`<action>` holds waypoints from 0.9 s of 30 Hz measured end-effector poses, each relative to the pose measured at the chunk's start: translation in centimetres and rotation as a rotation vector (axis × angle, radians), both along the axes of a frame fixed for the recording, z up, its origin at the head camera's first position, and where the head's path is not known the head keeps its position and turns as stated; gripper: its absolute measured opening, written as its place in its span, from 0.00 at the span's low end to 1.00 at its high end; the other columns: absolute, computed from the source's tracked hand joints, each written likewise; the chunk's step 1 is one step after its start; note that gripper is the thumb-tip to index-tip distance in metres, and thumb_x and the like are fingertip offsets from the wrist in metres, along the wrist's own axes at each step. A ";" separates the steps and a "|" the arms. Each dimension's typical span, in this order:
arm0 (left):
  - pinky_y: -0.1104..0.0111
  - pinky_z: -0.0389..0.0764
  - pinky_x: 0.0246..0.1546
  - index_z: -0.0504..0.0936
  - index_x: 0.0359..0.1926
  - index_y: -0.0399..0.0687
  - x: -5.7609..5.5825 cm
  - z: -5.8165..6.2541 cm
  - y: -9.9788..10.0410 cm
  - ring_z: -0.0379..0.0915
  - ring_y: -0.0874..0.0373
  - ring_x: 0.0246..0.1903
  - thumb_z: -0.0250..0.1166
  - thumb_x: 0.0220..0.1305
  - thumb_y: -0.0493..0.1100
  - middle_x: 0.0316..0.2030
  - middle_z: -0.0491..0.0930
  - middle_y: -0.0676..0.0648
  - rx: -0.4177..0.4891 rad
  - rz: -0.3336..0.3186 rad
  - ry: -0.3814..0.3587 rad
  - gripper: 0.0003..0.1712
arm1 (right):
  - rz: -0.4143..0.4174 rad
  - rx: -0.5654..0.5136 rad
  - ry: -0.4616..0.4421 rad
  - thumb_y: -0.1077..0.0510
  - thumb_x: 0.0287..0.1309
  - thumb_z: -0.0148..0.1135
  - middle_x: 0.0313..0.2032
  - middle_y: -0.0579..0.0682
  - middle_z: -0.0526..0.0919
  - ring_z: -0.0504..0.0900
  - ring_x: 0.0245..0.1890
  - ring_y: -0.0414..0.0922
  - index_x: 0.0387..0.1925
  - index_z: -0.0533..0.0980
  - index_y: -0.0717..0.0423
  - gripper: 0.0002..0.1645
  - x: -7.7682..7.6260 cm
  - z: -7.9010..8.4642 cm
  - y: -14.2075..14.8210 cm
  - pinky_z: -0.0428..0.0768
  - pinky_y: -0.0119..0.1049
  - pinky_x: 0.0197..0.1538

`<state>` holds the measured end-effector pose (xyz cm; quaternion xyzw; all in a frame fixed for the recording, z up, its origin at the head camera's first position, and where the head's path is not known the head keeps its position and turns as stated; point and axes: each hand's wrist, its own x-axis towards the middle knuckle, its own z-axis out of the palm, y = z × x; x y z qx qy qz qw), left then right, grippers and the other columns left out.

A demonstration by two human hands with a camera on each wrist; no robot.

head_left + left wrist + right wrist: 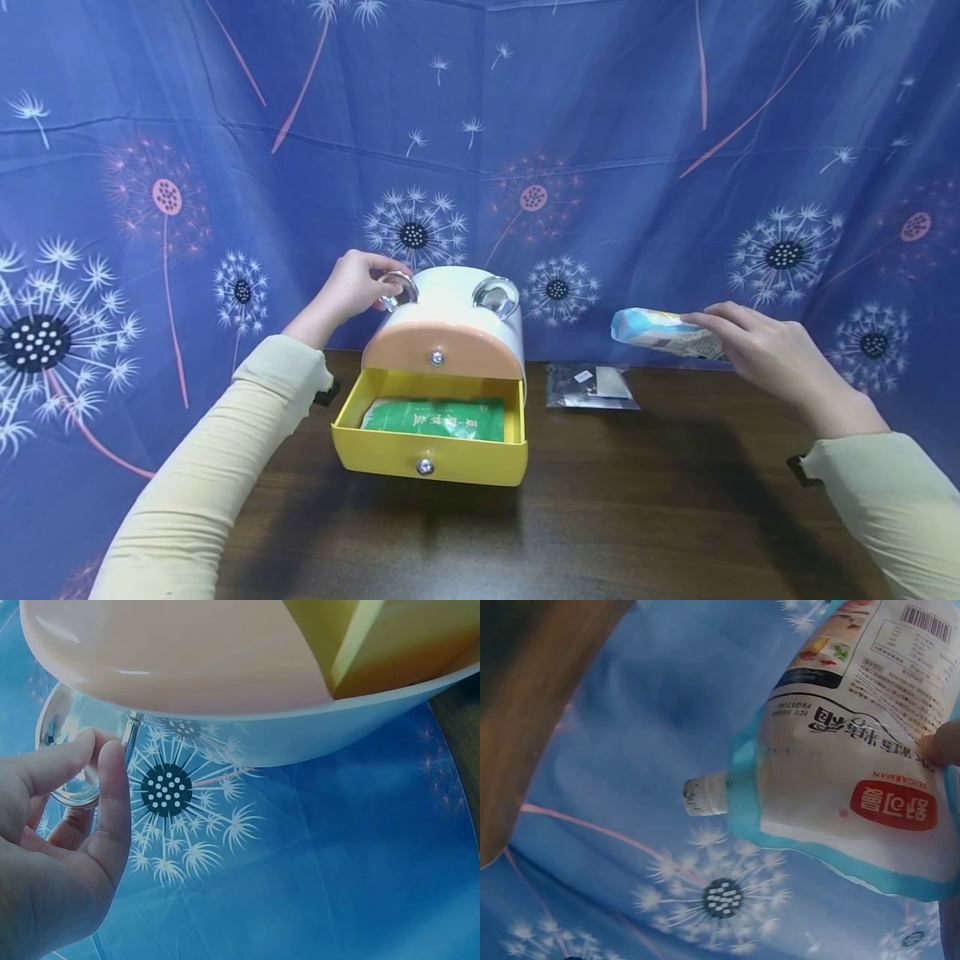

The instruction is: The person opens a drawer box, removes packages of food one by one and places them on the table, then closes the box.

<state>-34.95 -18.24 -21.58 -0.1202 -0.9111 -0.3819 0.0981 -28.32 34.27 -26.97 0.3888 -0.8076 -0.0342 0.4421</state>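
Note:
A small white drawer box [453,287] has two shiny silver ears, an orange upper drawer [390,346] and a yellow lower drawer [367,454] pulled out. Inside the yellow drawer lies a green packet [450,417]. My left hand [352,287] pinches the left silver ear [405,287]; in the left wrist view its thumb and fingers close on the ear's rim [64,724]. Above the table at right, my right hand [776,354] holds a blue and white icing sugar pouch [652,329]. The right wrist view shows the pouch's printed face [840,765] and its white spout [705,793].
A clear plastic bag [570,387] with a white label or card in it lies on the table right of the box. The brown wooden table [600,517] meets a blue dandelion-print cloth [637,208] hanging behind it.

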 end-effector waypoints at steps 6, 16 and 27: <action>0.66 0.83 0.25 0.84 0.47 0.49 0.1 0.0 0.0 0.80 0.55 0.27 0.65 0.60 0.37 0.46 0.81 0.45 0.004 -0.006 0.005 0.13 | 0.000 -0.010 0.007 0.55 0.63 0.31 0.39 0.49 0.81 0.77 0.25 0.45 0.51 0.79 0.49 0.29 -0.6 -1.2 1.2 0.66 0.39 0.11; 0.67 0.83 0.25 0.84 0.47 0.49 0.2 0.1 0.0 0.80 0.55 0.28 0.65 0.60 0.37 0.45 0.81 0.45 0.002 -0.007 0.004 0.13 | -0.056 0.009 -0.040 0.67 0.45 0.45 0.41 0.49 0.80 0.79 0.30 0.48 0.52 0.78 0.49 0.31 -1.7 -3.7 3.7 0.72 0.44 0.14; 0.67 0.83 0.24 0.84 0.48 0.48 0.4 0.2 0.0 0.79 0.56 0.25 0.65 0.60 0.38 0.45 0.81 0.45 -0.008 -0.006 0.014 0.14 | -0.145 0.028 -0.120 0.73 0.31 0.57 0.43 0.50 0.78 0.79 0.34 0.49 0.53 0.76 0.48 0.39 -2.6 -6.6 5.8 0.75 0.45 0.18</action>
